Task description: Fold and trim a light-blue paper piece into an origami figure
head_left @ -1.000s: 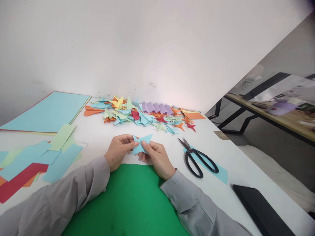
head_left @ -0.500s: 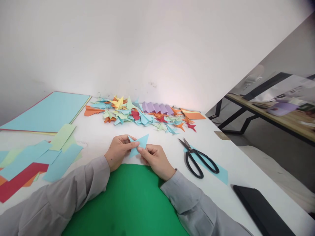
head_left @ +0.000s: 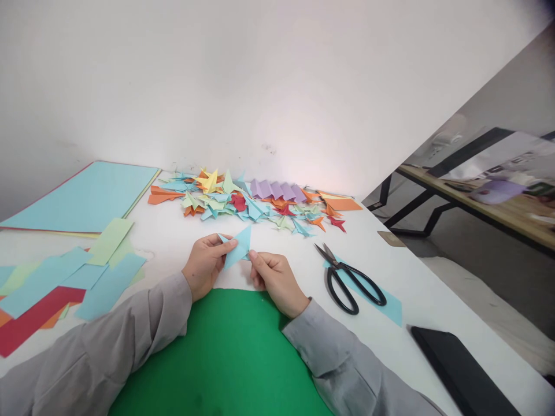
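Within the last second the folded blue paper swung from lying wide to point-up, just above the table, near middle. My left hand pinches its left corner and my right hand its lower edge. Judgement: I am turning the piece between folds, not creasing it.

Location type: paper-craft workroom. Indicators: white bench set against a bare wall. Scissors lie on it, folded paper figures behind the scissors, coloured sheets far left of them. A second, black-framed bench stands to their right.
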A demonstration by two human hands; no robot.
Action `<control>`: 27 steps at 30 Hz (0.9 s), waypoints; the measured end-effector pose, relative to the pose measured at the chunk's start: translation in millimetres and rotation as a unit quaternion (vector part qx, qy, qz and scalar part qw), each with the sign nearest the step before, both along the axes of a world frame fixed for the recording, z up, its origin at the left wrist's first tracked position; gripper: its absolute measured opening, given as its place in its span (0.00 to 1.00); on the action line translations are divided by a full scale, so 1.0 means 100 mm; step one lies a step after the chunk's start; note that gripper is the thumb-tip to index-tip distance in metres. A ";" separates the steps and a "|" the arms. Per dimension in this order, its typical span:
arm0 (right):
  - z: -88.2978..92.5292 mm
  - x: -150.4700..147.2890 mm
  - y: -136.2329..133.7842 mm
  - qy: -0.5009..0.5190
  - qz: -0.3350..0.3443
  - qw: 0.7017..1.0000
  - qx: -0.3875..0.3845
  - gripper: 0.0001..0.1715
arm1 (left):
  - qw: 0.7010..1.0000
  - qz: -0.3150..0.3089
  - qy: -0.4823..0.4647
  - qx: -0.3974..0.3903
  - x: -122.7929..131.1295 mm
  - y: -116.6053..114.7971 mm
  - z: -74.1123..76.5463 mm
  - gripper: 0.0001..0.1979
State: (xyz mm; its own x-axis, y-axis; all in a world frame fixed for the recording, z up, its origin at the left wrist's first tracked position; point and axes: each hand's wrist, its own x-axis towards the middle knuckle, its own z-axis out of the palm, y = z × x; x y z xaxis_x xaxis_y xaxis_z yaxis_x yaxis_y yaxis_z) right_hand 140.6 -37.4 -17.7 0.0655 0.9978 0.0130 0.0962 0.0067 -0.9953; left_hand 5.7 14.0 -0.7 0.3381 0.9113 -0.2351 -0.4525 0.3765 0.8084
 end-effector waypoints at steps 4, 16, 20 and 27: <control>0.01 0.01 -0.01 -0.007 -0.005 1.000 0.010 0.33 | 1.000 0.000 -0.008 -0.004 0.00 0.01 -0.01 0.15; -0.01 0.03 0.01 0.068 -0.050 0.996 0.015 0.36 | 0.999 0.024 -0.015 -0.041 0.00 0.02 0.02 0.13; 0.01 0.02 0.02 0.099 -0.074 0.992 -0.017 0.32 | 1.000 -0.023 0.003 -0.008 -0.02 0.01 0.01 0.13; 0.05 -0.01 -0.01 0.034 0.026 0.999 -0.020 0.28 | 0.994 -0.082 0.052 0.058 -0.02 -0.03 0.00 0.14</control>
State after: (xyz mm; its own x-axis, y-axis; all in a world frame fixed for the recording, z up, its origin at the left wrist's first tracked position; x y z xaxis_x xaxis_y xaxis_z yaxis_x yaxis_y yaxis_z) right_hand 139.5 -37.9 -12.6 0.0139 0.9994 -0.0305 0.0285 -0.0309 -0.9991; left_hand 3.8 11.1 -1.1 0.4634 0.8692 -0.1727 -0.3055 0.3396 0.8896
